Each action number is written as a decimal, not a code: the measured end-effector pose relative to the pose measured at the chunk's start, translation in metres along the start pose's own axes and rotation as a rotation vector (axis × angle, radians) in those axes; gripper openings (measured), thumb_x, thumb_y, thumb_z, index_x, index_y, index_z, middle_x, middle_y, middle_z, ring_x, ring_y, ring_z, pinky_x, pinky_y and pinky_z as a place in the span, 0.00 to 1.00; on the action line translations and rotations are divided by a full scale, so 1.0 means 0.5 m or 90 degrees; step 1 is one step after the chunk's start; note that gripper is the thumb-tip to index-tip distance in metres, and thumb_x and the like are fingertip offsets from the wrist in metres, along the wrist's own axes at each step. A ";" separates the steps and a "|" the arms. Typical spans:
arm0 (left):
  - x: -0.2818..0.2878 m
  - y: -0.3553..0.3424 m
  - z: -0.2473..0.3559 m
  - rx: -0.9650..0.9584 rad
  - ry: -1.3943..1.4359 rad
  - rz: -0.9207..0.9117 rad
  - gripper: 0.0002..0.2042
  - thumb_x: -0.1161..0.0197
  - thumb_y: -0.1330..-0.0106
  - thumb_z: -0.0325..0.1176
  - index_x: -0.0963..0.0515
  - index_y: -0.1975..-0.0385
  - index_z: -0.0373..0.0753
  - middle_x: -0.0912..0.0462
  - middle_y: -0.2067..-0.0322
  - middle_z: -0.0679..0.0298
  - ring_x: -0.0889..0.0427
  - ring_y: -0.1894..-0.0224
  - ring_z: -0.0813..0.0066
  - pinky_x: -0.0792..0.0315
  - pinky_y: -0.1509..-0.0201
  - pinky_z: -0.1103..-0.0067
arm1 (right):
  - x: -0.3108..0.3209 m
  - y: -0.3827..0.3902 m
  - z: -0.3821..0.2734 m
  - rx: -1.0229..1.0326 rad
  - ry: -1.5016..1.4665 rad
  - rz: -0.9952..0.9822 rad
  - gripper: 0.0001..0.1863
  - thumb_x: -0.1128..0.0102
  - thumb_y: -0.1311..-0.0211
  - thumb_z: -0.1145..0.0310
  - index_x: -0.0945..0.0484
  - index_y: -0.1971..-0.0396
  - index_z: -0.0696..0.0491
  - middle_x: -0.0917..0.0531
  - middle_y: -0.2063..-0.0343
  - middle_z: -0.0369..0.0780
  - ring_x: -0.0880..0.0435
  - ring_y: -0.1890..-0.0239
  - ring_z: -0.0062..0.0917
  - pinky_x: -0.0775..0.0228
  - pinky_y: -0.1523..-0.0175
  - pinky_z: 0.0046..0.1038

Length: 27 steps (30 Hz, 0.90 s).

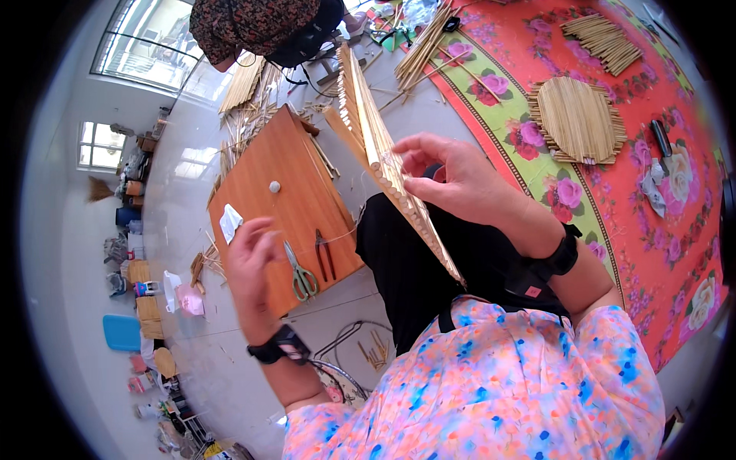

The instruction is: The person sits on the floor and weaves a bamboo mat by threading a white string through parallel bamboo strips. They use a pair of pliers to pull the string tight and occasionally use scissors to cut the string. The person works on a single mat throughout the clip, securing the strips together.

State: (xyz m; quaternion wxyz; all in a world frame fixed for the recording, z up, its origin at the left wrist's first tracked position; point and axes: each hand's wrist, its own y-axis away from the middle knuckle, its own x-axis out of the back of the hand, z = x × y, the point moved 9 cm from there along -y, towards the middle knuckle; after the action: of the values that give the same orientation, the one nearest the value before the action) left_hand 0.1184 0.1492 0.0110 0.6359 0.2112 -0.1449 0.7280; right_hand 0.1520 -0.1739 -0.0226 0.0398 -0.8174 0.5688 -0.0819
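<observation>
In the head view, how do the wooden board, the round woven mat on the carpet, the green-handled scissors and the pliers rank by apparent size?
1. Wooden board, clearly largest.
2. Round woven mat.
3. Green-handled scissors and pliers look about alike; I would not rank them.

The fisheye lens bends things, so this is appearance only.

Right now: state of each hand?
Left hand: raised over the wooden board, fingers curled; whether it grips the thin thread cannot be told.
Right hand: fingers pinched at the edge of the woven straw panel.
</observation>
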 end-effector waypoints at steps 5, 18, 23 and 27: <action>-0.235 0.020 0.159 -0.097 0.092 -0.131 0.09 0.42 0.37 0.22 0.24 0.57 0.34 0.26 0.76 0.71 0.28 0.75 0.87 0.34 0.71 0.87 | 0.001 -0.006 0.021 -0.064 -0.075 -0.026 0.07 0.46 0.36 0.73 0.26 0.60 0.59 0.22 0.67 0.32 0.25 0.63 0.12 0.32 0.59 0.17; -0.137 0.012 0.160 -0.129 -0.066 -0.003 0.03 0.42 0.34 0.25 0.25 0.69 0.33 0.27 0.79 0.72 0.30 0.76 0.87 0.37 0.72 0.88 | 0.045 -0.013 -0.015 0.032 -0.440 -0.036 0.04 0.46 0.36 0.73 0.26 0.66 0.58 0.22 0.72 0.34 0.22 0.67 0.17 0.30 0.57 0.20; -0.042 0.023 0.107 -0.043 -0.159 0.064 0.06 0.42 0.34 0.26 0.24 0.61 0.33 0.27 0.77 0.71 0.30 0.76 0.86 0.36 0.71 0.87 | 0.046 -0.026 -0.043 0.058 -0.525 -0.065 0.04 0.45 0.36 0.73 0.26 0.67 0.57 0.24 0.76 0.32 0.26 0.73 0.13 0.33 0.66 0.16; -0.134 0.034 0.150 -0.072 -0.010 -0.016 0.10 0.42 0.35 0.25 0.25 0.55 0.31 0.26 0.74 0.70 0.28 0.74 0.86 0.35 0.69 0.88 | 0.037 -0.033 -0.059 0.060 -0.543 -0.083 0.04 0.44 0.36 0.72 0.26 0.68 0.57 0.26 0.77 0.29 0.29 0.77 0.10 0.38 0.72 0.14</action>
State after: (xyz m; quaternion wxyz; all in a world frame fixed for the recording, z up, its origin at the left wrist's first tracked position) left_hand 0.1175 0.0525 0.0441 0.6548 0.1826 -0.1882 0.7089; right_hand 0.1682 -0.1845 0.0106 0.3033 -0.8095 0.4444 0.2351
